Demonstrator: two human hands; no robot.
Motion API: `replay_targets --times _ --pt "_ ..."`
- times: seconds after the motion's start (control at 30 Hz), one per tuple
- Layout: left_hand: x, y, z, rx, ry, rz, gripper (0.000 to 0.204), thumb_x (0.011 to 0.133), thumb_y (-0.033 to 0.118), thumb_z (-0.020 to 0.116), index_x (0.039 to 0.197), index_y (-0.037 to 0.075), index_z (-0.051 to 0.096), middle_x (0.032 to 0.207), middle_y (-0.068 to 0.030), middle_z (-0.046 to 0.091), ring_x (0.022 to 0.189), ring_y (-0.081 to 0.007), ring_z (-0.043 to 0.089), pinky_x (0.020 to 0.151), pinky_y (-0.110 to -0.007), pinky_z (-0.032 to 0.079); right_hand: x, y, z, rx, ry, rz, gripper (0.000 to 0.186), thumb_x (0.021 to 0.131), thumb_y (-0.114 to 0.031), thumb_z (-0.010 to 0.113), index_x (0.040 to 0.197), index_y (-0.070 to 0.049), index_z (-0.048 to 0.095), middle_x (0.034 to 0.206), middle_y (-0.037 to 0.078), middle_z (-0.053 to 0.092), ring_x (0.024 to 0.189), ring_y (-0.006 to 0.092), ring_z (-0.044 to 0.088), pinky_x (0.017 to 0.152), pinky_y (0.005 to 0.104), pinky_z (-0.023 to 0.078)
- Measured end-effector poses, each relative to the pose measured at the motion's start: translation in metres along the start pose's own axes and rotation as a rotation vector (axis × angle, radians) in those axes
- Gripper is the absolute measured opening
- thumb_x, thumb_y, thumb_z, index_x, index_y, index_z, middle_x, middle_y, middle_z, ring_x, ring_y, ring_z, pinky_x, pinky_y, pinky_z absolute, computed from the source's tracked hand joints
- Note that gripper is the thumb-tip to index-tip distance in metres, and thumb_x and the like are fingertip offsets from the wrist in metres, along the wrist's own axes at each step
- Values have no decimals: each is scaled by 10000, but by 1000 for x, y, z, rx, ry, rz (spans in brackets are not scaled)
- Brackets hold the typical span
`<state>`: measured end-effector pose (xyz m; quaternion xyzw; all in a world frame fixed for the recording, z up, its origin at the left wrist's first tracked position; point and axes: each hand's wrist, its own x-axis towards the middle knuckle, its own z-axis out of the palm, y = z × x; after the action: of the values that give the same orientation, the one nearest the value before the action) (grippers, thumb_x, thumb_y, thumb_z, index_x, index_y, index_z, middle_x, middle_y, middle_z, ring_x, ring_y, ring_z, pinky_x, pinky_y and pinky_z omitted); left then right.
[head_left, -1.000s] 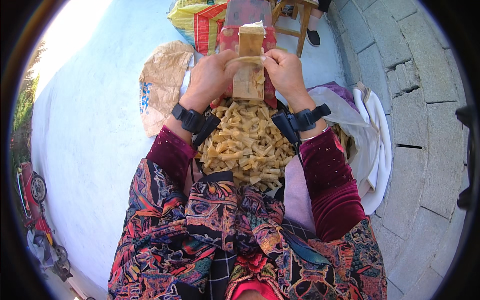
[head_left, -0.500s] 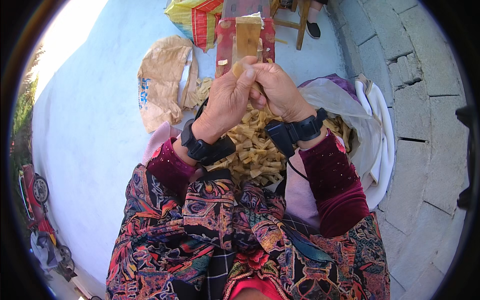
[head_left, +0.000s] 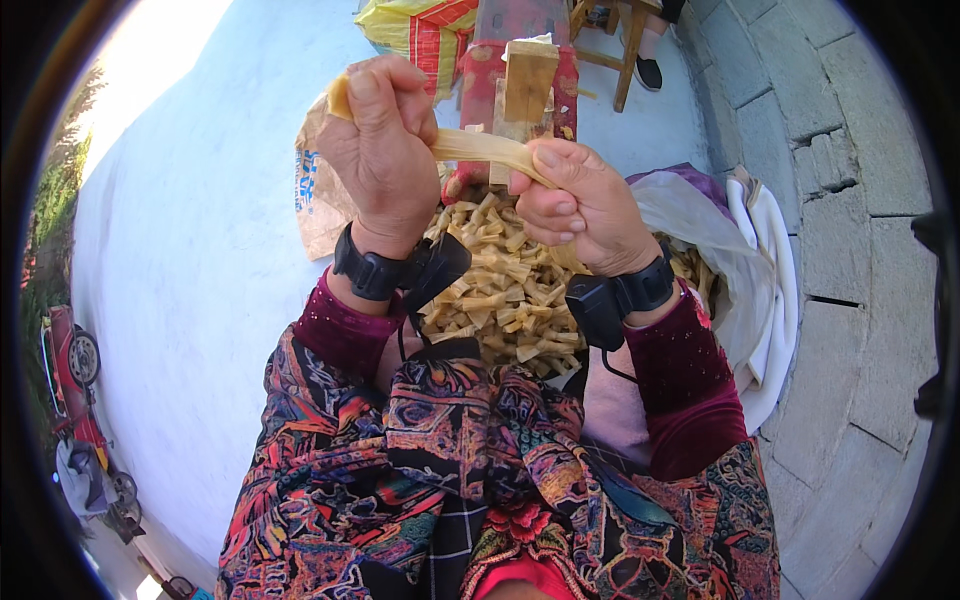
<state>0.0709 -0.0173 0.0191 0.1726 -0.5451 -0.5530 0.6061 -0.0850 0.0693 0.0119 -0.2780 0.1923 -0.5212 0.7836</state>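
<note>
Both of my hands are raised close to the camera and hold one pale yellow dry leaf strip (head_left: pixel 480 146) stretched between them. My left hand (head_left: pixel 380 140) is closed on its left end, which sticks out above the fist. My right hand (head_left: pixel 580 200) pinches the right end between thumb and fingers. Below the hands lies a heap of folded yellow leaf pieces (head_left: pixel 510 290) in a white sack (head_left: pixel 720 260). A red wooden frame with an upright wooden block (head_left: pixel 525 85) stands just beyond the hands.
A brown paper bag (head_left: pixel 315 205) lies on the pale ground at the left. A yellow and red woven sack (head_left: pixel 420 25) and a wooden stool (head_left: pixel 620 40) with a person's foot are at the top. Stone paving runs along the right. A red machine (head_left: pixel 70 370) is far left.
My hands have come up from the wooden block toward the camera and moved apart, drawing the leaf strip out between them.
</note>
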Motion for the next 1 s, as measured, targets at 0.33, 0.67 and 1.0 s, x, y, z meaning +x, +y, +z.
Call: replay_targets --times 0.33,0.67,1.0 --pt "-34 -12 30 377 -288 -321 332 818 39 449 1124 10 575 1213 -104 510 995 -163 535 865 -265 407 6 17 -8 -1269 501 -419 198 866 -171 551 942 12 560 680 137 607 576 251 591 531 321 450" --pt "-25 -11 18 635 -437 170 98 716 -32 465 773 0 537 817 -171 581 757 -291 582 633 -319 469 -8 -8 -18 3 72 250 179 868 -228 569 796 -71 522 560 -47 407 434 28 327 396 185 270" --pt "-26 -22 13 517 -252 -362 74 737 67 519 722 1 550 574 -102 523 530 -161 475 510 -293 415 -10 -11 -13 -772 317 -117 191 811 -170 643 925 -28 589 644 -45 523 502 5 409 413 163 304"
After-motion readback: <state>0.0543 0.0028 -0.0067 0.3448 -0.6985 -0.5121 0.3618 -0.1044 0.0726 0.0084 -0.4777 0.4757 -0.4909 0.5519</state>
